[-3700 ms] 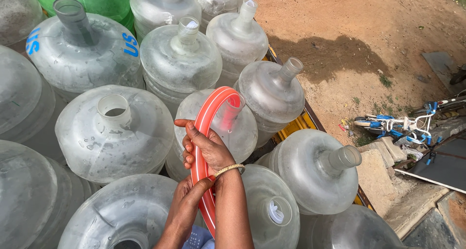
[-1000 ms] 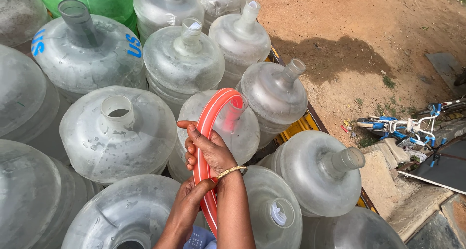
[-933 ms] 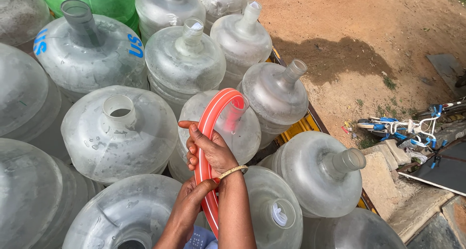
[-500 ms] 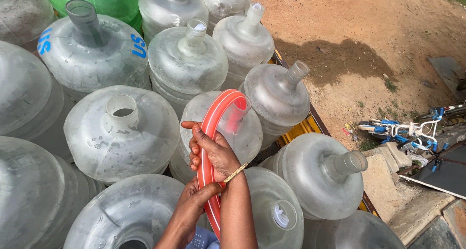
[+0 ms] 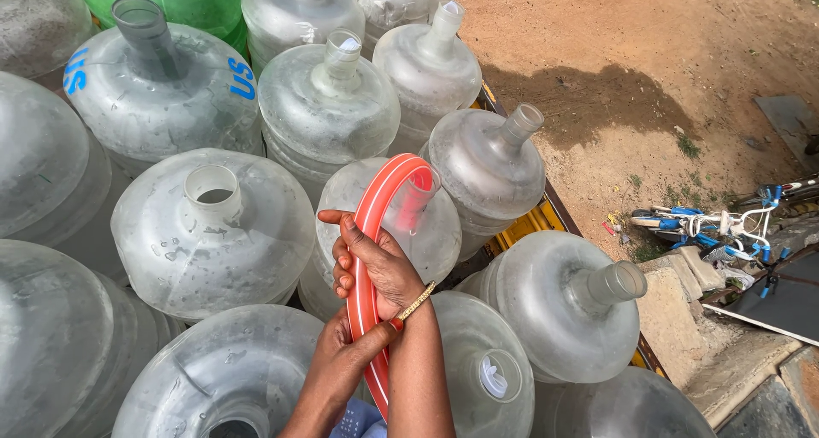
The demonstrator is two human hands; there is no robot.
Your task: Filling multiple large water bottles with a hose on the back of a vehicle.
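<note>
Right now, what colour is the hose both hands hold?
Orange-red with pale lengthwise stripes. The hose shows best in the head view, bent into a jug's neck.

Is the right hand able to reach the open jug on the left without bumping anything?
Probably yes. The right hand grips the orange hose, and the open-necked jug sits just beside it with nothing between them, though the hand is busy holding the hose.

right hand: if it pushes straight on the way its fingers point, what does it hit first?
The right hand, gripping the orange hose, has fingers pointing left. First in line looks to be the open-necked clear water jug, though depth is unclear.
</note>
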